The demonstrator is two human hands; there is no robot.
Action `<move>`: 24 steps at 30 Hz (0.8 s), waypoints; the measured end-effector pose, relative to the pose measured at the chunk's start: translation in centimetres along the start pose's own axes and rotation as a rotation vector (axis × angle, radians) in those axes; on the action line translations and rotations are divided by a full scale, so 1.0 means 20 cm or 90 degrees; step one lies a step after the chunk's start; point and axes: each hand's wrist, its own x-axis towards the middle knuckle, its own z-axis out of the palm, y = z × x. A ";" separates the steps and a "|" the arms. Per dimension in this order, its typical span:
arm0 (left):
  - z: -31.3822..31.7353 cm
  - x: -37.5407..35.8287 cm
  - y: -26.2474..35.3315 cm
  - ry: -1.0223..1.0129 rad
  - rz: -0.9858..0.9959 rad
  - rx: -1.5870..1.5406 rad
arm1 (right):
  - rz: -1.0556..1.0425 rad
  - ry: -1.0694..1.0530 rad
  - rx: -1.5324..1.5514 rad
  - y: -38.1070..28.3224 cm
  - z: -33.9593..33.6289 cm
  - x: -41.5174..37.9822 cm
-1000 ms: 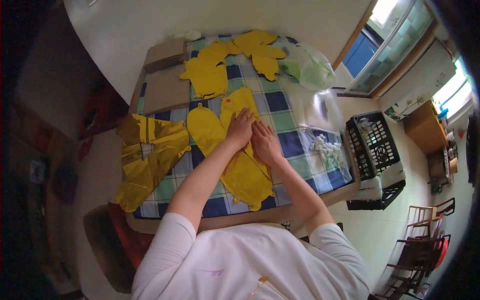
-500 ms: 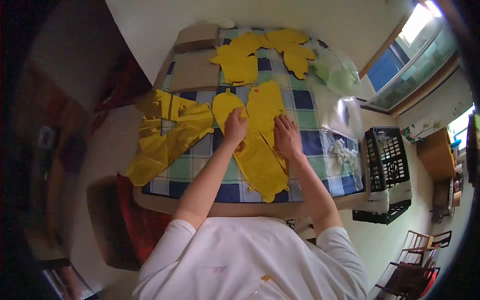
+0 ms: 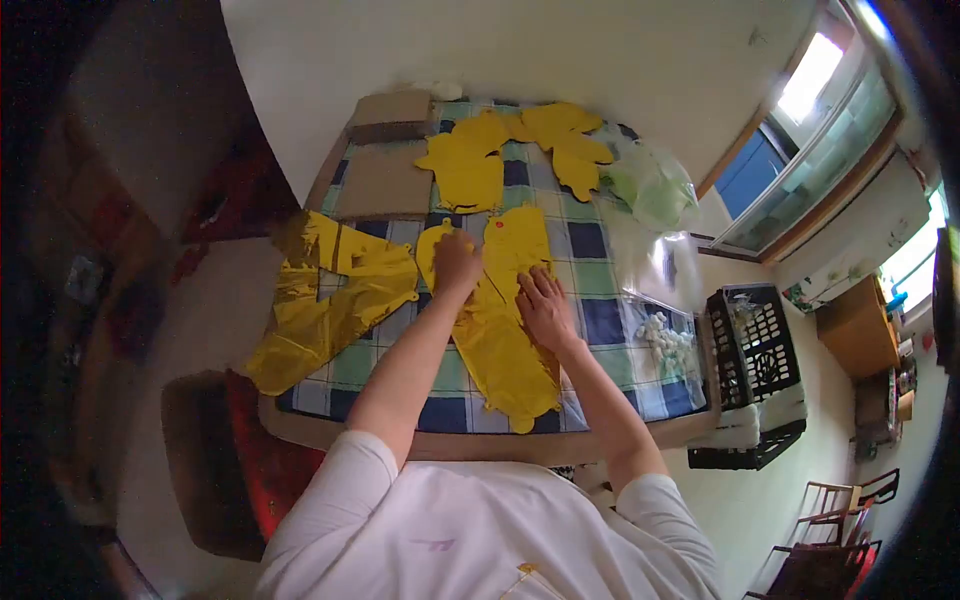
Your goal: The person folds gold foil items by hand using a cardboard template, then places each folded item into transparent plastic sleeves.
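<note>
A flat yellow foil balloon (image 3: 515, 375) with a small red dot lies in front of me on a checkered cloth (image 3: 600, 275). My left hand (image 3: 458, 265), slightly blurred, is closed over the balloon's upper left lobe; its fingertips are partly hidden. Flat on the right side of the same balloon rests my right hand (image 3: 547, 308), fingers spread and pressing on the foil. To the left is another shiny yellow foil piece (image 3: 345, 325), overhanging the table's side. At the far end lies a further flat yellow foil shape (image 3: 475, 165) with several lobes.
Brown cardboard (image 3: 385, 183) lies at the far left of the table. Clear plastic bags (image 3: 665, 270), a pale green bag (image 3: 645, 190) and a heap of small white pieces (image 3: 665, 340) are along the right side. A black crate (image 3: 755, 345) stands beyond the right edge.
My left hand has moved up the balloon's left lobe. My right hand has shifted left, further onto the foil. The whole scene sits lower as the camera tilted up.
</note>
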 end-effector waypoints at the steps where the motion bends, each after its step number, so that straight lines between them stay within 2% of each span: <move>1: -0.03 -0.05 -0.05 0.089 0.014 -0.024 | 0.001 0.006 0.004 0.01 0.01 0.00; 4: 0.03 -0.14 -0.28 0.271 0.041 -0.077 | 0.012 0.006 0.012 -0.01 0.01 -0.01; 7: 0.05 -0.18 -0.35 0.207 -0.115 -0.451 | 0.013 0.003 0.014 -0.02 -0.03 0.00; 10: -0.03 -0.24 -0.25 0.044 -0.276 -0.579 | -0.017 0.050 -0.002 -0.01 0.01 -0.01; 13: -0.03 -0.22 -0.21 0.038 -0.158 -0.352 | -0.028 0.076 -0.013 -0.01 0.01 -0.01; 16: -0.11 -0.28 -0.07 -0.007 -0.115 -0.462 | -0.029 0.077 -0.015 -0.01 0.00 0.00; 19: 0.01 -0.27 -0.06 -0.013 0.075 -0.518 | -0.016 0.048 0.003 -0.01 0.01 0.00; 20: 0.03 -0.26 -0.08 -0.074 0.117 -0.518 | -0.009 0.033 0.013 0.00 0.01 0.00; 23: -0.03 -0.33 0.06 -0.162 0.152 -0.640 | -0.020 0.046 0.005 -0.01 -0.01 0.00; 24: -0.04 -0.34 0.07 -0.172 0.166 -0.608 | -0.020 0.049 0.003 -0.01 -0.01 0.00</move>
